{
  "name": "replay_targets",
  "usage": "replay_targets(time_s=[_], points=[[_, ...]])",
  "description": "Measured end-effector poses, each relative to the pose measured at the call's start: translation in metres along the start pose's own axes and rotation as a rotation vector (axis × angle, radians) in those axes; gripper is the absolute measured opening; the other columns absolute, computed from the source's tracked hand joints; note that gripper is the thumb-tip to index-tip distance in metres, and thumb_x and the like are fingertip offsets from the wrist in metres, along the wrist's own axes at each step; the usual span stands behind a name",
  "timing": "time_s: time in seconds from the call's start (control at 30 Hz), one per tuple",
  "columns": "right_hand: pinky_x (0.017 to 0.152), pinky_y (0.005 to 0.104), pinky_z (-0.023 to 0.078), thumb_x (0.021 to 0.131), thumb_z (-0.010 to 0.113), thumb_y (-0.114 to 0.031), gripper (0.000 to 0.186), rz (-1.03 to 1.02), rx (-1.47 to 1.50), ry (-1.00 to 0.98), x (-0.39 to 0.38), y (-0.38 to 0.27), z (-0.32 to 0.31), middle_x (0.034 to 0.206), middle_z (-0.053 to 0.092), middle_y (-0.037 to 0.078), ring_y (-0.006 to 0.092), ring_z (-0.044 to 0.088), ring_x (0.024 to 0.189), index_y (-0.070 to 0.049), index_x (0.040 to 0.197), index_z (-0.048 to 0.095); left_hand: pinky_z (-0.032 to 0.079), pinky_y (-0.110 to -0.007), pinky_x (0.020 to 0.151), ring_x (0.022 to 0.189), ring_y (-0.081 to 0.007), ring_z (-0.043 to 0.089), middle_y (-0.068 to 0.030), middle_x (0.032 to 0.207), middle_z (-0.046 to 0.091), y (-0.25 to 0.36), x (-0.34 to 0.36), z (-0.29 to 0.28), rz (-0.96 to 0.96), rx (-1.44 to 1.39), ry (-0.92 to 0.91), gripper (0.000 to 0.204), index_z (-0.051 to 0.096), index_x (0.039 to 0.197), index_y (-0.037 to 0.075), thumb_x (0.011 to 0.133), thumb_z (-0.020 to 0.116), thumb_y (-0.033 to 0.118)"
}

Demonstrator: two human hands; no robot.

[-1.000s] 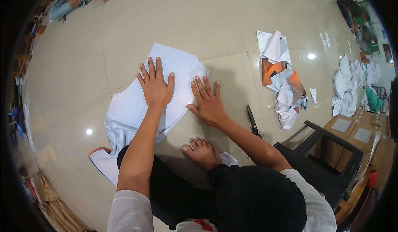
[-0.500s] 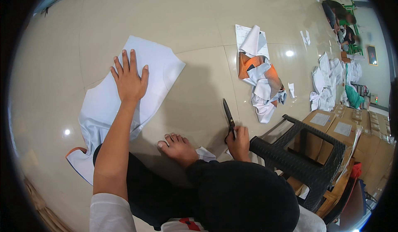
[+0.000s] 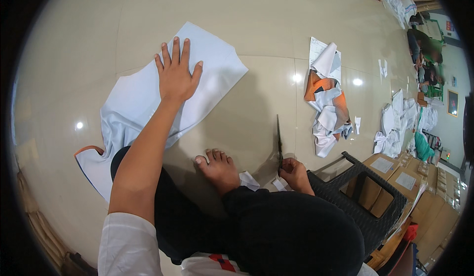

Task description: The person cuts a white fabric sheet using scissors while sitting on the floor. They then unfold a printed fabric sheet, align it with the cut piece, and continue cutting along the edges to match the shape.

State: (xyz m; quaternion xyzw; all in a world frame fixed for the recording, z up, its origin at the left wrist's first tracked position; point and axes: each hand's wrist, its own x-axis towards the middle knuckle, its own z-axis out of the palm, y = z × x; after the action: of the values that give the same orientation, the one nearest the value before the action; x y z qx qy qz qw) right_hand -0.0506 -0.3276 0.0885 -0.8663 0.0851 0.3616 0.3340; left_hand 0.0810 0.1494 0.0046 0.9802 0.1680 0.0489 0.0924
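Observation:
My left hand (image 3: pixel 177 80) lies flat, fingers spread, on a large piece of white fabric (image 3: pixel 133 103) on the floor. The fabric is smooth under the palm and bunched near my knee, and an orange and blue edge shows at its near left end. In my right hand (image 3: pixel 294 173) is a pair of black scissors (image 3: pixel 279 143), gripped by the handles with the blades pointing away from me. The blades look closed and are seen edge-on. Small white scraps (image 3: pixel 249 181) lie beside my bare foot (image 3: pixel 218 170) and under the right hand.
To the right lies a pile of white and orange fabric pieces (image 3: pixel 328 108) with a printed paper sheet (image 3: pixel 317 49). A black plastic stool (image 3: pixel 355 197) stands close to my right arm, before cardboard boxes (image 3: pixel 390 172). White cloth heaps (image 3: pixel 392 123) and people (image 3: pixel 427 49) are farther right.
The scissors have turned from showing their flat side to edge-on in my right hand. My left hand stays flat on the fabric. The whole view has shifted, and the person at the far left is gone from it.

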Motion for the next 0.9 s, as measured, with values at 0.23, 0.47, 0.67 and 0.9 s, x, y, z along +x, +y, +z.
replay_targets(time_s=[0.23, 0.47, 0.67, 0.9], points=[[0.071, 0.0286, 0.052, 0.097, 0.084, -0.025, 0.030, 0.072, 0.428, -0.369, 0.031, -0.074, 0.025, 0.083, 0.069, 0.003, 0.0113, 0.063, 0.076, 0.003, 0.101, 0.072, 0.008, -0.065, 0.133, 0.165, -0.0468, 0.013, -0.0160, 0.180, 0.023, -0.003, -0.002, -0.001, 0.005, -0.022, 0.015, 0.078, 0.027, 0.174, 0.018, 0.108, 0.049, 0.055], [0.054, 0.0280, 0.040, 0.093, 0.087, -0.047, 0.048, -0.069, 0.249, -0.373, 0.076, -0.118, 0.041, 0.065, 0.060, 0.000, 0.0099, 0.055, 0.059, -0.003, 0.085, 0.070, 0.009, -0.066, 0.132, 0.165, -0.0474, 0.015, -0.0164, 0.179, 0.024, -0.002, 0.000, 0.000, 0.019, -0.026, 0.034, 0.078, 0.028, 0.173, 0.017, 0.108, 0.050, 0.054], [0.052, 0.0278, 0.039, 0.093, 0.087, -0.045, 0.047, -0.038, 0.281, -0.409, 0.082, -0.138, 0.057, 0.065, 0.060, 0.000, 0.0091, 0.054, 0.058, -0.002, 0.082, 0.070, 0.010, -0.066, 0.132, 0.165, -0.0474, 0.015, -0.0165, 0.179, 0.025, -0.003, 0.000, 0.002, 0.014, 0.000, 0.020, 0.078, 0.028, 0.173, 0.017, 0.108, 0.049, 0.054], [0.051, 0.0273, 0.040, 0.093, 0.088, -0.040, 0.045, -0.032, 0.377, -0.356, 0.083, -0.145, 0.076, 0.065, 0.059, 0.000, 0.0084, 0.053, 0.057, -0.003, 0.078, 0.068, 0.011, -0.066, 0.132, 0.165, -0.0474, 0.015, -0.0161, 0.179, 0.024, -0.004, 0.001, 0.005, 0.019, 0.007, 0.022, 0.078, 0.028, 0.173, 0.017, 0.108, 0.049, 0.055]])
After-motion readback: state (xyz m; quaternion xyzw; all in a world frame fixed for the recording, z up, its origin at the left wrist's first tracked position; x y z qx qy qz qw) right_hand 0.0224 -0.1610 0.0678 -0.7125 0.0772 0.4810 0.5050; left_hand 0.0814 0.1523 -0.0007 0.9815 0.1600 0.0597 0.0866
